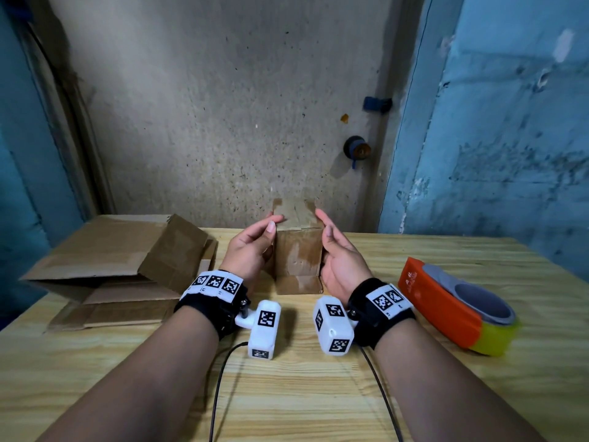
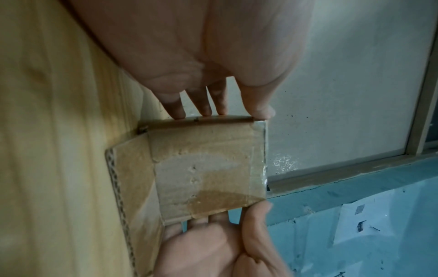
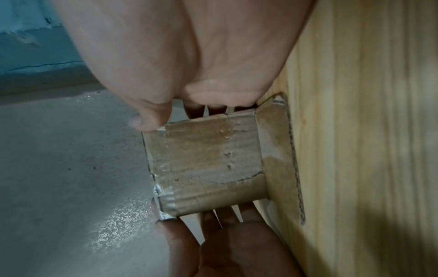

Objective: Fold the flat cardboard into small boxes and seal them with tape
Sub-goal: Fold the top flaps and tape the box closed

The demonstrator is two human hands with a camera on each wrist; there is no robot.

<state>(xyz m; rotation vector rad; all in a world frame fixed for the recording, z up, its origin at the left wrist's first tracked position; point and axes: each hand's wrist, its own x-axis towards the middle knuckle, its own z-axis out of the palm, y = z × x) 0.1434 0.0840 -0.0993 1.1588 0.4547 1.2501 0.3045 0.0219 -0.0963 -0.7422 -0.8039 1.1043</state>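
A small brown cardboard box (image 1: 298, 256) stands upright on the wooden table (image 1: 287, 393), with glossy clear tape over its near face and upper edge. One bottom flap (image 1: 298, 286) lies folded out on the table toward me. My left hand (image 1: 274, 223) lies against the box's left side with straight fingers (image 2: 201, 108) and its thumb at the top corner. My right hand (image 1: 323, 223) mirrors it on the right side, with fingers (image 3: 213, 109) flat and thumb (image 3: 144, 121) at the taped top edge. The box's far side is hidden.
Flattened and half-opened cardboard (image 1: 105, 266) is piled on the table's left part. An orange tape dispenser (image 1: 452, 301) with a yellow roll lies at the right. Two cables run across the near table. A wall stands close behind the table.
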